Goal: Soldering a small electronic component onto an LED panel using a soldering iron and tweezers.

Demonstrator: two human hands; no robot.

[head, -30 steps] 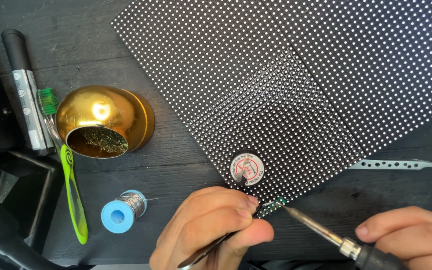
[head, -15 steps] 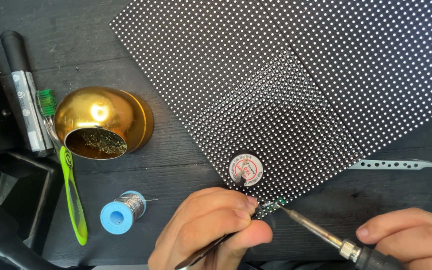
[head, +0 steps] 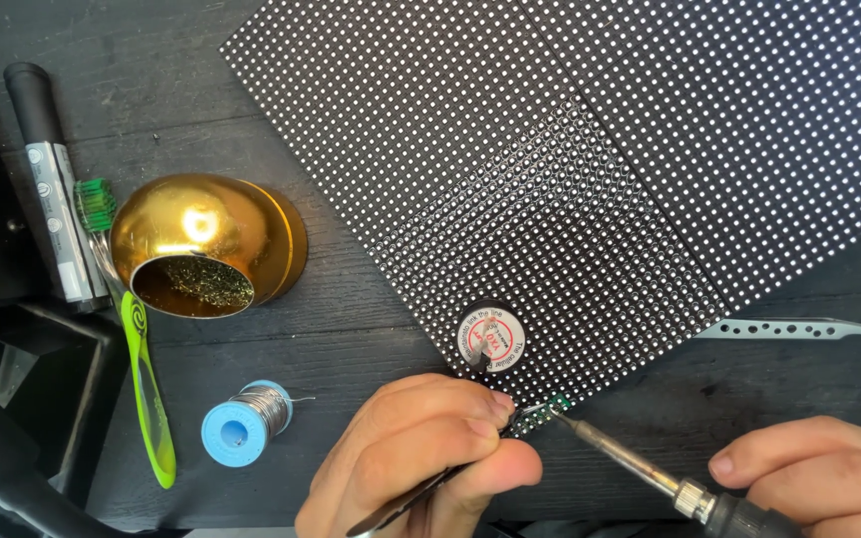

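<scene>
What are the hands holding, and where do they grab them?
The left hand pinches tweezers along their shaft. The right hand grips the soldering iron by its dark handle.

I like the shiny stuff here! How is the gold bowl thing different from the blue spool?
The gold bowl thing is bigger, tipped on its side with glittery wire wool inside. The blue spool is small, lies lower on the table, nearer the left hand, and has grey wire wound round it. Both are round, rest on the dark table, and neither is being touched.
</scene>
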